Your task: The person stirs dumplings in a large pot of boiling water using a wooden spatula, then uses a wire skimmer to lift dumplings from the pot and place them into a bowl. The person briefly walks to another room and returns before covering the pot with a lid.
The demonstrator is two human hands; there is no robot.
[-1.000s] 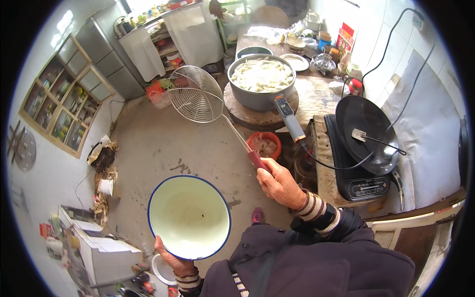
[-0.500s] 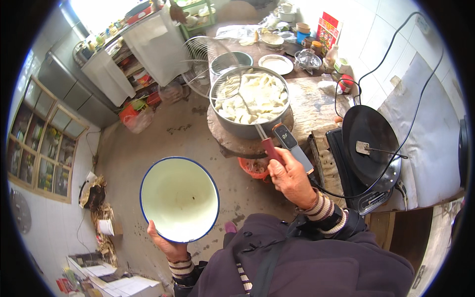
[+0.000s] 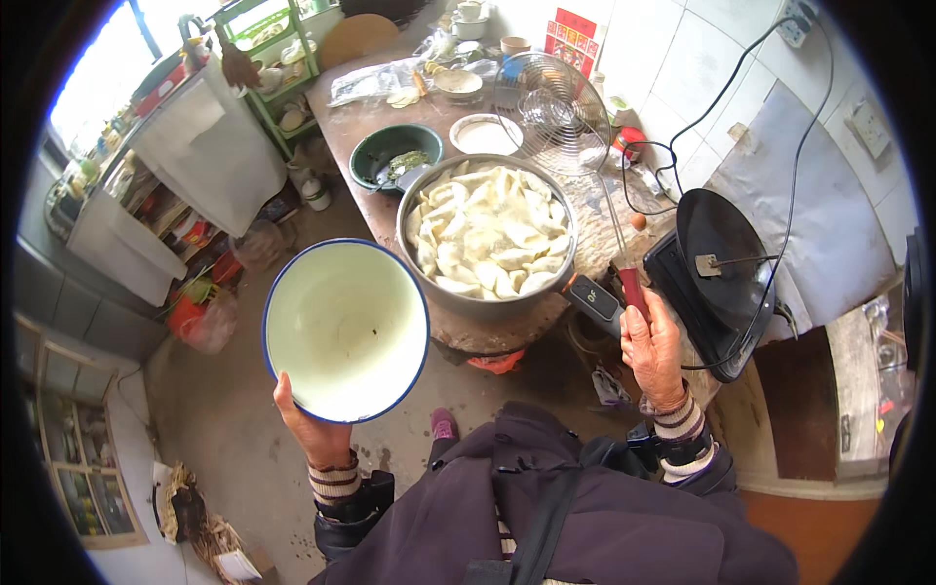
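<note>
My left hand [image 3: 317, 429] grips the lower rim of a pale enamel basin [image 3: 341, 322] with a blue edge, tilted so its inside shows. Only a small dark speck lies in it. In my right hand [image 3: 653, 356] is the red handle of a wire skimmer [image 3: 551, 112], fingers wrapped round it. The skimmer's coiled head is raised at the far right of a deep grey pan [image 3: 487, 304] and holds nothing. Whitish dumplings [image 3: 487, 229] fill the pan. Its handle [image 3: 595, 300], with a small display, points toward my right hand.
A dark green bowl [image 3: 395, 146] and a white plate [image 3: 486, 135] stand behind the pan on the table [image 3: 361, 93]. To the right, a black wok [image 3: 721, 234] with a turner rests on a cooker; a black cable [image 3: 795, 185] loops above it. A curtained shelf [image 3: 205, 146] stands far left.
The skimmer has swung right, from the pan's left side to its far right, and my right hand has moved right with it. The view has shifted; the basin stays in my left hand.
</note>
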